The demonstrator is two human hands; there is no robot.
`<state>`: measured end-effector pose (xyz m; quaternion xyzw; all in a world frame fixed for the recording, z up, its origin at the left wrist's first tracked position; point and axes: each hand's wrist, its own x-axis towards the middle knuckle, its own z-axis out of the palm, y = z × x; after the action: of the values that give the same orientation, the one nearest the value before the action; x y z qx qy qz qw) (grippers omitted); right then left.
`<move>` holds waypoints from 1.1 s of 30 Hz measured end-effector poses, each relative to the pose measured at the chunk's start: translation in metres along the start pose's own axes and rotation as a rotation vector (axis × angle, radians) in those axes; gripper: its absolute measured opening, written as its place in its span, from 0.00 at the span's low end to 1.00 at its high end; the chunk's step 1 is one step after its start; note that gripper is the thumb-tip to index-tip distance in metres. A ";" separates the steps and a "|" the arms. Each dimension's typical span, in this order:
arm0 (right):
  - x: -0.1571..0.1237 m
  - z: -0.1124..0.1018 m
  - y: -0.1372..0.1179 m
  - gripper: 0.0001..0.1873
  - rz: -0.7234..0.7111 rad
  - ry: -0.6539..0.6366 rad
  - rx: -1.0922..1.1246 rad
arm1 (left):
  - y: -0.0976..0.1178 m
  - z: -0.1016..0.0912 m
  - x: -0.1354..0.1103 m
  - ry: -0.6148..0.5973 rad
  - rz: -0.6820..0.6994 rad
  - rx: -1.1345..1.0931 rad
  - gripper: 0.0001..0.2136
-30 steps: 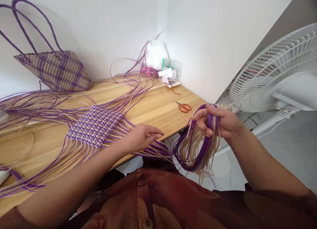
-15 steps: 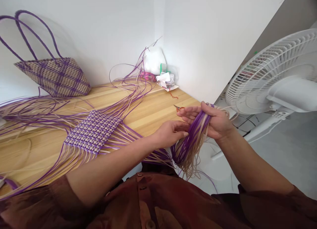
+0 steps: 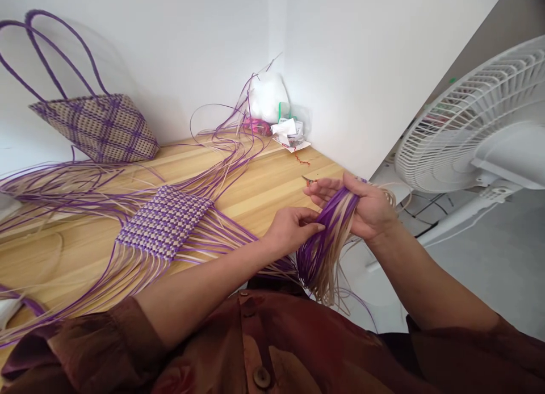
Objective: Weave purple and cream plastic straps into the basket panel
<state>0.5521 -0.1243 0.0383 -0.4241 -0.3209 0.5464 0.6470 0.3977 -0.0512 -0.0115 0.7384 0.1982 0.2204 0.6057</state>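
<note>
Wooden table (image 3: 264, 192) behind; both hands' fingers pinching looped purple-and-beige strips (image 3: 327, 235).

Wooden table (image 3: 264, 189) bears woven mat (image 3: 164, 221); basket (image 3: 102, 127).

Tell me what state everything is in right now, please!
Right hand: closed around a bundle of purple and cream flat strips, which hangs down looped.
Left hand: fingertips pinching at the bundle.
Purple and cream woven mat: flat on the wooden table, unfinished, loose strips trailing.
Woven purple checked bag: finished, leaning against the wall.
White fan: cannot tell if spinning.
</note>
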 end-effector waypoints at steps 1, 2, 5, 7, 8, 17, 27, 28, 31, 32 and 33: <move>0.000 0.000 0.000 0.23 0.004 0.007 0.001 | 0.001 -0.001 -0.001 0.006 -0.005 0.006 0.12; 0.000 0.000 0.001 0.23 0.007 0.017 0.004 | 0.001 -0.002 -0.001 0.016 -0.012 0.012 0.12; 0.000 -0.001 0.002 0.22 0.013 0.036 0.011 | 0.002 -0.004 -0.003 0.055 -0.030 0.006 0.12; 0.000 0.000 0.003 0.22 0.017 0.029 0.008 | 0.001 -0.004 -0.004 0.069 -0.040 -0.022 0.11; 0.000 0.001 0.003 0.22 0.022 0.027 0.005 | 0.000 -0.003 -0.004 0.065 -0.042 -0.037 0.11; 0.002 0.010 0.008 0.20 0.032 0.092 -0.146 | -0.005 -0.008 -0.010 -0.011 0.012 0.134 0.20; 0.002 0.017 0.015 0.21 0.155 0.286 -0.205 | -0.009 -0.012 -0.021 -0.016 -0.003 0.266 0.13; 0.003 0.015 0.017 0.20 0.161 0.288 -0.218 | -0.011 -0.013 -0.022 -0.018 0.006 0.281 0.13; 0.003 0.011 0.022 0.20 0.144 0.286 -0.244 | -0.013 -0.014 -0.025 -0.010 0.010 0.295 0.12; 0.003 0.010 0.023 0.20 0.141 0.281 -0.254 | -0.014 -0.015 -0.026 0.003 0.004 0.295 0.12; 0.003 0.009 0.024 0.21 0.141 0.277 -0.262 | -0.014 -0.015 -0.027 0.016 -0.002 0.297 0.12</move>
<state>0.5343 -0.1188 0.0205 -0.5972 -0.2669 0.4802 0.5844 0.3664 -0.0518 -0.0252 0.8180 0.2342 0.1937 0.4884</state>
